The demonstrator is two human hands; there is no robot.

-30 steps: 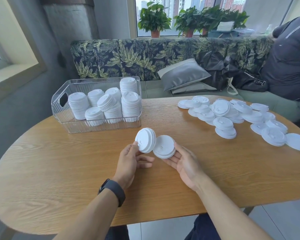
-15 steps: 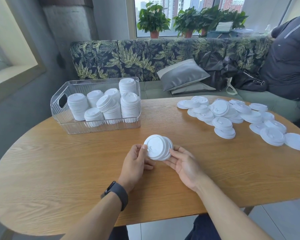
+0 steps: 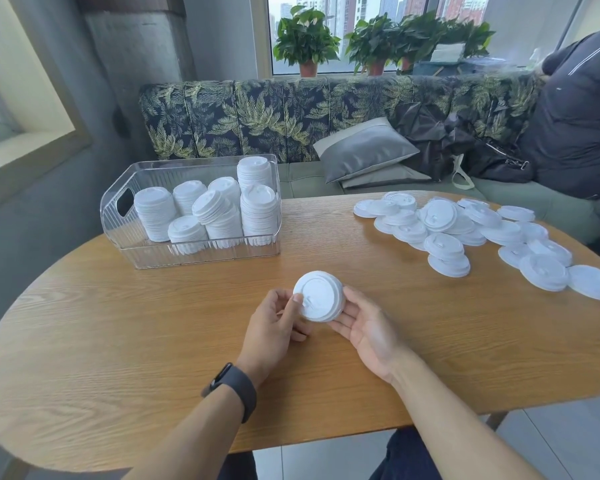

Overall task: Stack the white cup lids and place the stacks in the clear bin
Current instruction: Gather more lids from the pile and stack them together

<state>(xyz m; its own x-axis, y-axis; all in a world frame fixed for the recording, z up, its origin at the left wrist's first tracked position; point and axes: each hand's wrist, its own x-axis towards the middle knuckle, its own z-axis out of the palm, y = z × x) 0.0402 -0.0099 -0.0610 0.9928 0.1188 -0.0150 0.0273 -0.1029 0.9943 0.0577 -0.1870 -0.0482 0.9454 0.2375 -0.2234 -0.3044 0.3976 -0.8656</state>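
Note:
A short stack of white cup lids [image 3: 321, 297] is held tilted just above the table's middle, its top facing me. My left hand [image 3: 274, 327] pinches the stack's left edge with thumb and fingers. My right hand [image 3: 368, 327] cradles it from the right and below, palm up, fingers curled round its edge. The clear bin [image 3: 201, 256] stands at the back left of the table and holds several stacks of white lids [image 3: 258, 209]. Loose white lids [image 3: 444, 220] lie scattered at the back right.
The oval wooden table [image 3: 118, 341] carries everything. Behind it runs a leaf-patterned bench with a grey cushion [image 3: 364, 147] and a black bag [image 3: 447, 140]. A person in dark clothing [image 3: 582, 116] sits at the far right. Potted plants [image 3: 305, 39] line the window sill.
The two small stacks that my hands held apart have come together into one stack held between both hands.

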